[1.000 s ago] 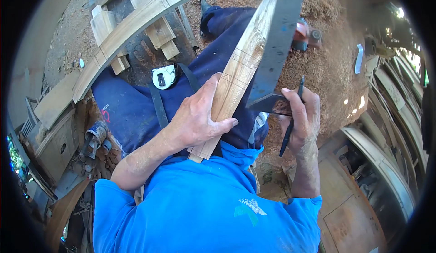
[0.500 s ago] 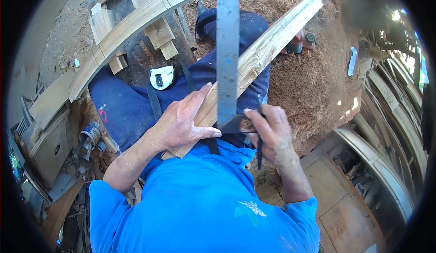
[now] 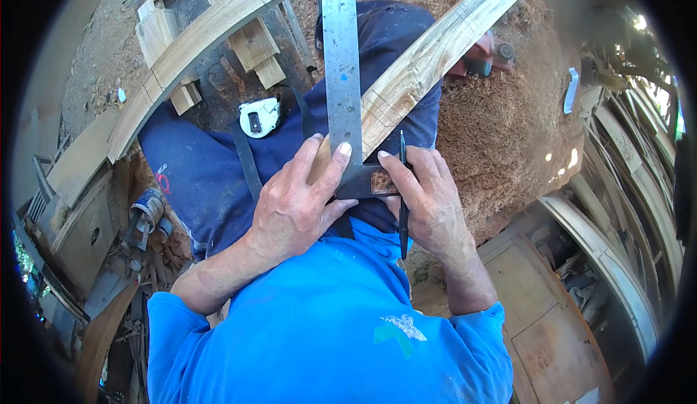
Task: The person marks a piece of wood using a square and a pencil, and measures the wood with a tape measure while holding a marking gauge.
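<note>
A metal try square (image 3: 342,63) lies across a curved strip of wood (image 3: 421,74) over my lap, its blade pointing away from me. My left hand (image 3: 290,201) grips the wood and the lower end of the blade together, one fingertip pressing on the metal. With its fingers closed on the dark stock of the square, my right hand (image 3: 435,204) also holds a black pen (image 3: 404,222) upright between the fingers. Dark pencil lines cross the strip just right of the blade. The strip's near end is hidden by my left hand.
A second curved wooden strip (image 3: 210,34) with pencil lines arches across the far left. Near my left knee lies a white tape measure (image 3: 259,117). Beyond the wood, a red power tool (image 3: 483,55) sits among shavings (image 3: 501,135). Wooden boards (image 3: 617,150) are stacked at the right.
The square has slid left and a little toward me along the wood. My left hand has moved up onto the blade, and the pen in my right hand stands more upright.
</note>
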A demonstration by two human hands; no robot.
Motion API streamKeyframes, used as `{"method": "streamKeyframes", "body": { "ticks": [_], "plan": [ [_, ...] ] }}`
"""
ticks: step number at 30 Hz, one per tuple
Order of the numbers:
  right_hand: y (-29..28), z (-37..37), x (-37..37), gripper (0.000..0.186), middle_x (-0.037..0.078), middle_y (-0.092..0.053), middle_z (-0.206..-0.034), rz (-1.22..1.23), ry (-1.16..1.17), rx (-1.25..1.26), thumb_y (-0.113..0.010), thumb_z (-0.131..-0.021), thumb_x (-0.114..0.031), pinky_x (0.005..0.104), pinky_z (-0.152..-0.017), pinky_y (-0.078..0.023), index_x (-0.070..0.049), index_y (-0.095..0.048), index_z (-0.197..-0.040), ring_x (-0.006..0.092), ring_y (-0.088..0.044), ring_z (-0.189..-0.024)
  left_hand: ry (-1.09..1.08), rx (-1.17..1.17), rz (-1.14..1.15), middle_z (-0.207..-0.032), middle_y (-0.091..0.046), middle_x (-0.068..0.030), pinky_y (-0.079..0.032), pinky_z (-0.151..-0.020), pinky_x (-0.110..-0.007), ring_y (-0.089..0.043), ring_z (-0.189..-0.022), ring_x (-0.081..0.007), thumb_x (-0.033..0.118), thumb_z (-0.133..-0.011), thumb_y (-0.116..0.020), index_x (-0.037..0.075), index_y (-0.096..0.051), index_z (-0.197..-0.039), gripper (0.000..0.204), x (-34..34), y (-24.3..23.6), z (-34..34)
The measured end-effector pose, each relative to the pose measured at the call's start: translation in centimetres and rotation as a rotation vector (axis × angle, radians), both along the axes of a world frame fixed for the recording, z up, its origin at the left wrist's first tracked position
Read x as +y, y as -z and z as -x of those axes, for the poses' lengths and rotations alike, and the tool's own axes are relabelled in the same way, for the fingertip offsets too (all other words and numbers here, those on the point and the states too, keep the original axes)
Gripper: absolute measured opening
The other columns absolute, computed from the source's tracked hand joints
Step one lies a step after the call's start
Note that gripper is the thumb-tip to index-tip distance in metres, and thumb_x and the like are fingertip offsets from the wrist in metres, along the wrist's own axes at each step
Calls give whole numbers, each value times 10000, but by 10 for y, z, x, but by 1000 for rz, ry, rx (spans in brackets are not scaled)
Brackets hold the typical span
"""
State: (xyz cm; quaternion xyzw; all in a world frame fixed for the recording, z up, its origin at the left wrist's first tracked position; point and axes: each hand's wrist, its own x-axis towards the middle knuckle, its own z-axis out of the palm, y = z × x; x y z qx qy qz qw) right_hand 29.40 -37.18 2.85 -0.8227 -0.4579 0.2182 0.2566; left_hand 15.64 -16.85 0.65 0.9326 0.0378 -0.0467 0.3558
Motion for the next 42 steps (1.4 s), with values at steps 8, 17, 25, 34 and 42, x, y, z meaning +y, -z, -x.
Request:
{"method": "streamKeyframes", "body": {
  "ticks": [8, 17, 25, 34, 42],
  "plan": [
    [0, 8, 4, 645, 176, -536, -1146, 14, 5, 52, -796, -699, -76, 468, -875, -480, -31, -610, -1314, 358, -564, -1046, -9, -14, 40, -1404, -493, -292, -625, -881, -466, -660, -1163, -433, 254, -649, -957, 85, -501, -1496, 977, 4, 3, 3],
    [5, -4, 0, 649, 180, -544, -1185, 12, 59, -23, -785, -680, -50, 491, -892, -483, -42, -628, -1310, 379, -570, -1104, -32, 22, -117, -1244, -571, -231, -629, -722, -407, -722, -928, -326, 367, -654, -926, 136, -515, -1519, 986, -5, -1, -10],
    [2, -6, 1, 643, 183, -543, -1200, 47, 36, -50, -784, -704, -60, 485, -911, -468, -47, -619, -1325, 375, -562, -1145, -23, 29, -141, -1156, -576, -193, -610, -644, -391, -708, -819, -283, 386, -658, -915, 153, -498, -1536, 999, -6, 3, -11],
    [2, -7, 2, 634, 177, -549, -1216, 64, 33, -48, -786, -719, -80, 484, -927, -458, -45, -615, -1329, 363, -559, -1176, -23, 9, -138, -1172, -580, -203, -614, -657, -397, -706, -834, -296, 380, -659, -914, 146, -489, -1542, 1008, -6, 3, -12],
    [-8, -24, 7, 510, 153, -634, -1078, -178, 186, -37, -749, -794, -46, 451, -917, -472, -18, -660, -1296, 345, -621, -1048, -14, 7, -157, -1183, -583, -219, -611, -669, -397, -701, -831, -302, 433, -727, -862, 154, -481, -1551, 950, -6, 5, -12]
  ]
}}
